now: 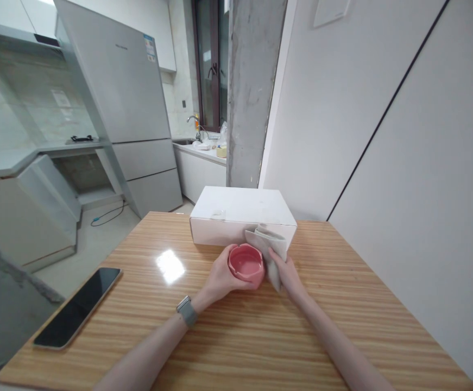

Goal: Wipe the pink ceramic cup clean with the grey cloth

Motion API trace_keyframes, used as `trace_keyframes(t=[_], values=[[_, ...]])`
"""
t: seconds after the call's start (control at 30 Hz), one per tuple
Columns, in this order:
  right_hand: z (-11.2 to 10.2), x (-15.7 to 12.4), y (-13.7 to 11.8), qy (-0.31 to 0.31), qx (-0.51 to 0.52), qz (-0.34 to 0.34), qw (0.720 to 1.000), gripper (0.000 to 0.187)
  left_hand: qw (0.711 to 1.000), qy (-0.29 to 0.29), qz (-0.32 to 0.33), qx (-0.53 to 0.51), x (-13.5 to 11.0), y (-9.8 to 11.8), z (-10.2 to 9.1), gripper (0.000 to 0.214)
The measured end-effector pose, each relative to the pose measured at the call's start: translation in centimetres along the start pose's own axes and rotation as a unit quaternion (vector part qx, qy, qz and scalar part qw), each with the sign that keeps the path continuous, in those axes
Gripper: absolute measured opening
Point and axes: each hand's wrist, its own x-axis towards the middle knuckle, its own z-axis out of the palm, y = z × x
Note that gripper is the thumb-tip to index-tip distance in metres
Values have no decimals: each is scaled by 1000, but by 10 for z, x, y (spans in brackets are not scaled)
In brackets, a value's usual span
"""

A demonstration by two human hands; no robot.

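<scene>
A small pink bowl (246, 263) with a faceted, wavy rim is gripped from its left side by my left hand (222, 274), thumb along the near side. The bowl tilts a little toward me, and nothing shows inside it. My right hand (287, 271) is closed around a folded light grey cloth (267, 243). The cloth hangs against the bowl's right side, its folded top rising in front of the white box (242, 209). Some fingers of both hands are hidden behind what they hold.
On the wooden table (228, 347), a dark-screened phone (79, 307) lies near the left edge. The white box stands at the far edge, just beyond my hands. Behind are a grey fridge (126, 92), a concrete pillar (252, 98) and a white wall panel (423, 163) along the right.
</scene>
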Motion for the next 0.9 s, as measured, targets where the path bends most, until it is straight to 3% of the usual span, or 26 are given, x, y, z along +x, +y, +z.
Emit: trace_keyframes(t=[0.17, 0.3, 0.4, 0.47, 0.57, 0.73, 0.83, 0.9], values=[[14, -8, 6, 11, 68, 35, 997, 38, 991, 6, -45, -125, -2, 14, 7, 100], [20, -23, 8, 39, 115, 70, 990, 40, 960, 39, -89, -261, -5, 19, 15, 110], [23, -30, 8, 69, 172, 108, 977, 42, 902, 49, -153, -402, -3, 21, 16, 70], [22, -31, 8, 92, 193, 111, 971, 41, 862, 9, -199, -466, -4, 23, 13, 47], [18, -29, 8, 105, 185, 103, 972, 38, 845, -66, -225, -481, -10, 25, 7, 39], [11, -28, 6, 41, 164, 94, 981, 36, 828, -163, -269, -464, -22, 22, 0, 49], [8, -30, 2, -18, 149, 100, 984, 36, 832, -170, -278, -449, -24, 16, -1, 52], [5, -33, -2, -64, 116, 65, 989, 38, 835, -173, -286, -437, -24, 12, -2, 53]])
